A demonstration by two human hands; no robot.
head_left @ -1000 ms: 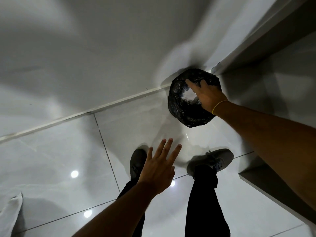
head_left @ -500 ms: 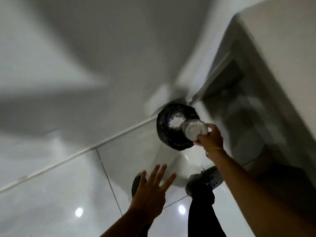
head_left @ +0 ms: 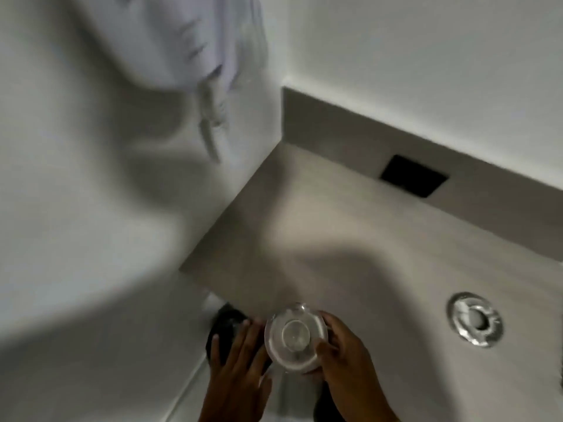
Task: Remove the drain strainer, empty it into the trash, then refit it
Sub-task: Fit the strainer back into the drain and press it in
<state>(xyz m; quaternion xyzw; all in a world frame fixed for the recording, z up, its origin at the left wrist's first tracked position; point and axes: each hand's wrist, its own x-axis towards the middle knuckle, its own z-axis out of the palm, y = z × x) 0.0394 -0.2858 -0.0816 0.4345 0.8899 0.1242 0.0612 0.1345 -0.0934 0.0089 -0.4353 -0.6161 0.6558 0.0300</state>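
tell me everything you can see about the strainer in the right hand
The drain strainer is a round, pale, shiny disc with a raised rim and a smaller circle at its centre; the blur hides finer detail. The right hand grips its edge, holding it tilted over the counter's front edge. The left hand is spread beside it.

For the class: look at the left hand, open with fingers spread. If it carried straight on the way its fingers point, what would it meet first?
Most likely the black trash bag, which lies just beyond the left hand fingertips. Depth is unclear, so the hand may pass above it.
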